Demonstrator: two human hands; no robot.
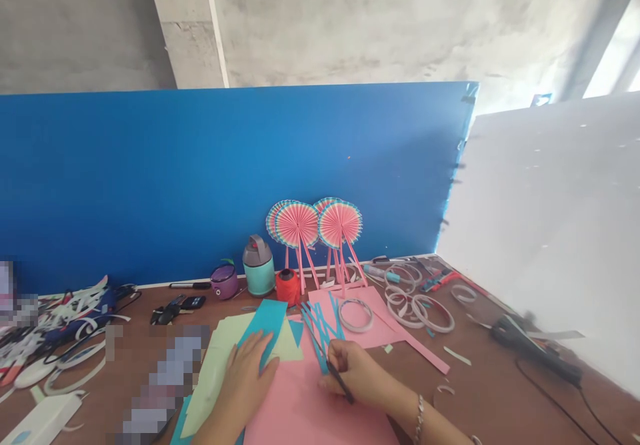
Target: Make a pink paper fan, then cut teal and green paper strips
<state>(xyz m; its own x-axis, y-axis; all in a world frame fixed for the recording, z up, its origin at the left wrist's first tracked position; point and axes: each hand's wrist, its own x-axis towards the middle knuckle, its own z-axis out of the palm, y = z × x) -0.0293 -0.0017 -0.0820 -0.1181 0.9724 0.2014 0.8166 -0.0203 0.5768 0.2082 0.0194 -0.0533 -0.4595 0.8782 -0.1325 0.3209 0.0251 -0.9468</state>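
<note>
My left hand (251,375) lies with fingers spread on a blue paper piece (265,318) and pale green sheets (214,372). My right hand (357,373) is closed around a slim dark-handled tool (341,385); a thin point seems to run forward from it, but its kind is unclear. Beneath and ahead of that hand, narrow blue paper strips (334,317) lie crossed in a loose pile. A large pink sheet (320,408) spreads under both hands. Further back lies more pink paper (376,305), with a roll of tape (355,315) on it.
Pink pleated paper fans (341,224) stand against the blue partition (200,178). Beside them are a teal bottle (259,275), a purple pot (224,281) and a red container (288,288). Tape rolls (433,313) and a black glue gun (535,348) with cord lie right; clutter (75,325) left.
</note>
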